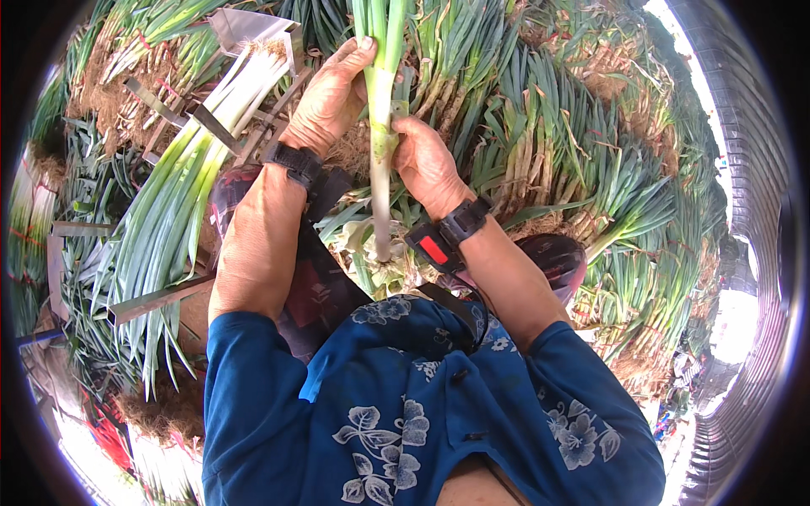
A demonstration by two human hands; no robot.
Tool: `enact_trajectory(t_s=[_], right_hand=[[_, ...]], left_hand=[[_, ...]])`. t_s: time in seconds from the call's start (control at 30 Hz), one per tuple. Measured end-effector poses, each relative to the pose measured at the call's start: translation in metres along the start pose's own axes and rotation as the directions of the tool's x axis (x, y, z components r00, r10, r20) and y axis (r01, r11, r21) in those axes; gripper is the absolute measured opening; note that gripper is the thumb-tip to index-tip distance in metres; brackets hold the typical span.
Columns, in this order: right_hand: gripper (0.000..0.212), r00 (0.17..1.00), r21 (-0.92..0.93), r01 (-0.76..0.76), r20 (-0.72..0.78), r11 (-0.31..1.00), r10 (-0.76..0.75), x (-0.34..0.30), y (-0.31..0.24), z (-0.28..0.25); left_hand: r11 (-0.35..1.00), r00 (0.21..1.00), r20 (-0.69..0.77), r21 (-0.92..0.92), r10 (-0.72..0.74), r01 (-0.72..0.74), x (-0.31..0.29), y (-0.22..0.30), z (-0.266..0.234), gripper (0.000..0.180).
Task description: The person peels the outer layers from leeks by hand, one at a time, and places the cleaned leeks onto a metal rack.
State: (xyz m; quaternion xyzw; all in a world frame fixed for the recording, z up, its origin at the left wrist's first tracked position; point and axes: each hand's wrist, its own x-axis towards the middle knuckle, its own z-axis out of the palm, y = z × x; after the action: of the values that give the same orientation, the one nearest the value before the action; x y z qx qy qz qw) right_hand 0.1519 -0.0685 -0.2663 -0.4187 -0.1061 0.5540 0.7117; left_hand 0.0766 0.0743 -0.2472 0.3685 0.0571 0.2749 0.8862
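Nearly vert. in view, leek (381, 156) pts root end (383, 248) twd shirt (337, 371).

From my far place I cannot see the leaf tips of the raised leek (381, 152); the upper edge cuts them. Its lower end looks blurred. Beyond the thumb, the left grip's (334, 97) fingertips are hidden from me. Some coloured things (671, 424), lower right, are too small to tell.
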Motion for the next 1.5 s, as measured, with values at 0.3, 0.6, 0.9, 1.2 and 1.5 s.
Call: enact_trajectory(t_s=[0.3, 0.6, 0.9, 1.2, 1.5], right_hand=[[0.013, 0.918, -0.256, 0.268, -0.224, 0.929, -0.327, 0.021, 0.027, 0.005], [0.014, 0.93, 0.073, -0.028, -0.363, 0.997, 0.052, 0.022, 0.013, -0.028], [0.021, 0.89, -0.5, -0.425, -0.385, 0.755, 0.245, -0.027, 0.009, -0.174], [0.049, 0.99, -0.761, 0.125, 0.136, 0.636, -0.032, -0.007, 0.009, -0.033], [0.026, 0.996, -0.294, -0.085, -0.001, 0.952, 0.089, -0.004, 0.012, -0.001]], left_hand=[[0.867, 0.96, -0.208, 0.494, 0.187, -0.063, 0.001, -0.017, 0.002, 0.051], [0.989, 0.983, -0.128, 0.086, 0.13, -0.119, 0.007, 0.011, -0.009, 0.018], [0.982, 0.96, -0.229, -0.056, 0.164, -0.181, -0.006, 0.05, -0.048, 0.017], [0.993, 0.859, -0.505, -0.021, 0.089, -0.115, -0.004, 0.019, -0.036, 0.023], [0.999, 0.908, -0.419, -0.004, 0.033, -0.038, 0.001, 0.008, -0.037, 0.027]])
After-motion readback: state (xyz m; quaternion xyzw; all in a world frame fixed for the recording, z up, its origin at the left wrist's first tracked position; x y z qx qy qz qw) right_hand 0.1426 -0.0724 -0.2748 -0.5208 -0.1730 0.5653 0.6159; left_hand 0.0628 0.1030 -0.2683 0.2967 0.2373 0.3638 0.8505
